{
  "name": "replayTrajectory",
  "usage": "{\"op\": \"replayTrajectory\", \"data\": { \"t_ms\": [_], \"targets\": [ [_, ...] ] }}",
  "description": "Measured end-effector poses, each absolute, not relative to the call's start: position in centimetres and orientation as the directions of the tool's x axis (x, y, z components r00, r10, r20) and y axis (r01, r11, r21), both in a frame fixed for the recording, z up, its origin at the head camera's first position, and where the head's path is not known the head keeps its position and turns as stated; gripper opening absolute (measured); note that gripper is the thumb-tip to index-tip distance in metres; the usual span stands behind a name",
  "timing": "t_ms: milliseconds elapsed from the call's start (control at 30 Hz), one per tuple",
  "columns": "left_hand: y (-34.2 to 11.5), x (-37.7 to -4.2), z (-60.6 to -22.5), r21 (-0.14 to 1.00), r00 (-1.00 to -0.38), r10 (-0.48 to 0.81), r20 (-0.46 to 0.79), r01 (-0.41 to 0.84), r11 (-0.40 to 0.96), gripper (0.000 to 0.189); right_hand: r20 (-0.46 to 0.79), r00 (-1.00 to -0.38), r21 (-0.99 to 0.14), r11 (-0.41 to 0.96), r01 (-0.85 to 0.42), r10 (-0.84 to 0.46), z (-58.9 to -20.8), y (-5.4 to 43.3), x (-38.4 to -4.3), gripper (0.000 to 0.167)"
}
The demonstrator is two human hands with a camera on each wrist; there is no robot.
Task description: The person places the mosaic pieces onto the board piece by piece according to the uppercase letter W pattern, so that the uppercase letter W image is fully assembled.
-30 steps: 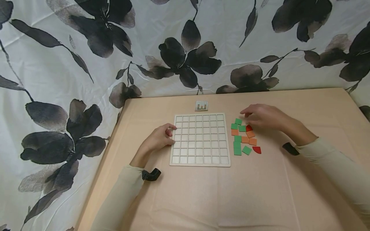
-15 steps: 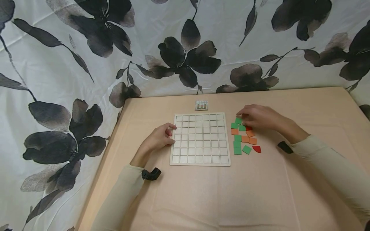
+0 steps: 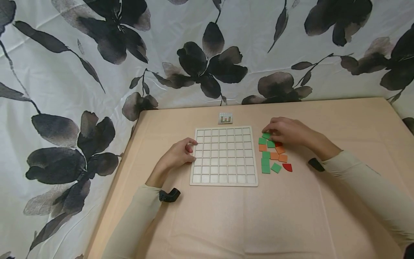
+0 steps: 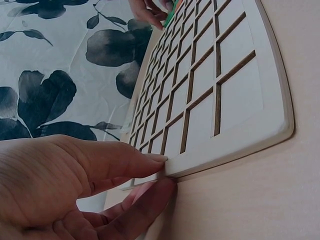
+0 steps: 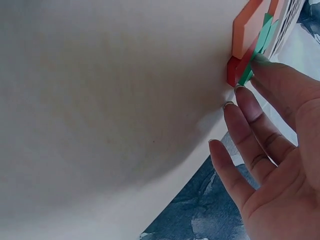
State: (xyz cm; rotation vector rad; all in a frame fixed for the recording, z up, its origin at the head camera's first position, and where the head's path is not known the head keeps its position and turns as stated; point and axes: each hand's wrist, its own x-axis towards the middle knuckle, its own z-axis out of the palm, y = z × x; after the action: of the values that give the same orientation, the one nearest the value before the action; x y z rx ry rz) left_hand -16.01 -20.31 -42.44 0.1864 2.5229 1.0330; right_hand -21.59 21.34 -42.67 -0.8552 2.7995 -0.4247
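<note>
1. Left hand at left edge of pale grid board; thumb on top of rim, fingertip against the side, edge pinched between them. Remaining fingers loosely bent.
2. Grid board lies flat on the table, mid-view, square cells in rows.
3. Right hand over far end of the tile group, palm down. Thumb and forefinger partly spread at the farthest green tile, thumb touching it in right wrist view; cannot tell if it is firmly gripped. Other fingers slightly bent, apart.
4. Tile group just right of the board: more green square tiles, orange square tiles, two red tiles. Nearer red one has a curved side; farther one partly covered by right hand.
5. Small card with printed grid, just beyond board's far edge.
6. Light sleeves on both arms, black wrist device on the left.
7. White fabric with dark flowers behind table.
</note>
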Motion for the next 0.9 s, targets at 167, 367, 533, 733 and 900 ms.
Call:
{"op": "replayTrajectory", "data": {
  "t_ms": [167, 367, 533, 733, 900],
  "targets": [
    [-20.27, -16.05, -42.41, 0.694, -0.909, 0.27, -0.318, -0.029, 0.72, 0.055, -0.089, -0.821, -0.309, 0.8, -0.515, -0.563, -42.85, 21.28, -21.69, 0.029],
    [-20.19, -15.96, -42.27, 0.694, -0.907, 0.27, -0.323, -0.034, 0.719, 0.054, -0.107, -0.828, -0.324, 0.806, -0.495, -0.551, -42.76, 21.26, -21.72, 0.028],
    [-20.22, -16.01, -42.35, 0.687, -0.906, 0.271, -0.324, -0.029, 0.726, 0.054, -0.11, -0.827, -0.325, 0.807, -0.494, -0.551, -42.79, 21.32, -21.78, 0.025],
    [-20.24, -16.05, -42.28, 0.682, -0.905, 0.275, -0.324, -0.022, 0.731, 0.054, -0.108, -0.824, -0.319, 0.804, -0.502, -0.557, -42.85, 21.36, -21.94, 0.025],
    [-20.25, -16.08, -42.19, 0.68, -0.907, 0.272, -0.323, -0.023, 0.733, 0.054, -0.094, -0.809, -0.32, 0.787, -0.528, -0.581, -42.77, 21.39, -22.15, 0.023]
  ]
}}
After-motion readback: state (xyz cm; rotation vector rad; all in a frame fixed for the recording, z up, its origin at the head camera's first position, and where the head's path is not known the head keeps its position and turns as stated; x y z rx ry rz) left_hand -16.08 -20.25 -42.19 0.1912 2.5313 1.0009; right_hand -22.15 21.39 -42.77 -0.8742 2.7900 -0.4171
